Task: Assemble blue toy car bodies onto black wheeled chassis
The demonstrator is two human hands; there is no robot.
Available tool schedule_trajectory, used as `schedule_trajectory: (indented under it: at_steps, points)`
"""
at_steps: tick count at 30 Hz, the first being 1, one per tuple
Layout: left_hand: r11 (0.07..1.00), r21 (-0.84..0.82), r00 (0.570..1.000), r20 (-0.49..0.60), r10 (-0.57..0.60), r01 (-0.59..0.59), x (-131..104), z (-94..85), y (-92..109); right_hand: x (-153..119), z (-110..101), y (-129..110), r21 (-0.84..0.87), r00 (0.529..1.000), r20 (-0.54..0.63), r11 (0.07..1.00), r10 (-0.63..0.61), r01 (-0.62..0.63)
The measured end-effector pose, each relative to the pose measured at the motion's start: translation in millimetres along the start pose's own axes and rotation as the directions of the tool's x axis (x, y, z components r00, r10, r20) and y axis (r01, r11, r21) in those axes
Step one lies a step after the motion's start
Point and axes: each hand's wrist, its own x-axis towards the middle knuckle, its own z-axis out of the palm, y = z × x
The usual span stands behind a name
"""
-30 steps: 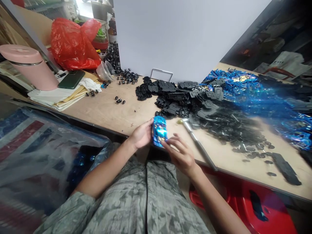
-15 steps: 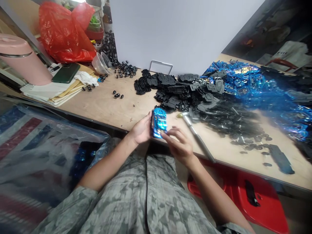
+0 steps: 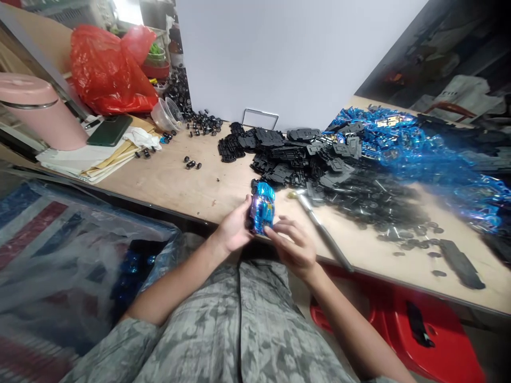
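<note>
Reading nothing off the pale bag (image 3: 459, 96) at upper right, with marks too blurred, nor off the bottle (image 3: 176, 48) at upper left, with its label too small. At lower left, seeing blue pieces (image 3: 131, 263) inside a striped bag (image 3: 27, 229). At upper left, finding a red bag (image 3: 112, 69) with contents hidden, a flask (image 3: 48, 111) with its lid on, and a tilted clear cup (image 3: 163, 114) near wheels (image 3: 205, 123). Just below frame centre, holding a blue car (image 3: 262, 210) with the left hand (image 3: 236, 226), grip closed on its side; touching its near end with fingertips of the right hand (image 3: 293, 242), but cannot tell whether also grasping. Across the wooden surface (image 3: 175, 186), showing black plates (image 3: 271, 138) at centre and a blurred blue heap (image 3: 403, 138) at right. At lower right, glimpsing a red stool (image 3: 451, 346).
</note>
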Motion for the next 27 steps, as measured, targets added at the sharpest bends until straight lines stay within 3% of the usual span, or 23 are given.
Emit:
schedule_trajectory:
  at_steps: [7, 12, 22, 27]
  points:
    - [0.972, 0.157, 0.983, 0.084, 0.162, -0.173, -0.4, -5.2, -15.1, -7.3, 1.2, -3.6, -0.036, 0.994, 0.008, 0.994, -0.107, 0.107]
    - [0.954, 0.178, 0.970, 0.087, 0.228, -0.240, -4.9, -1.6, -19.1, -12.8, -0.3, -6.8, -0.061, 0.995, -0.002, 0.993, -0.099, 0.099]
    - [0.936, 0.250, 0.969, 0.048, 0.242, -0.246, -6.0, 0.3, -21.5, -12.9, 1.8, -10.9, 0.023, 0.998, -0.065, 1.000, -0.009, 0.011]
    - [0.986, 0.101, 0.985, -0.098, 0.142, -0.132, -2.5, 2.7, -16.6, -13.8, 0.6, -11.7, -0.023, 0.998, -0.039, 0.998, -0.054, 0.053]
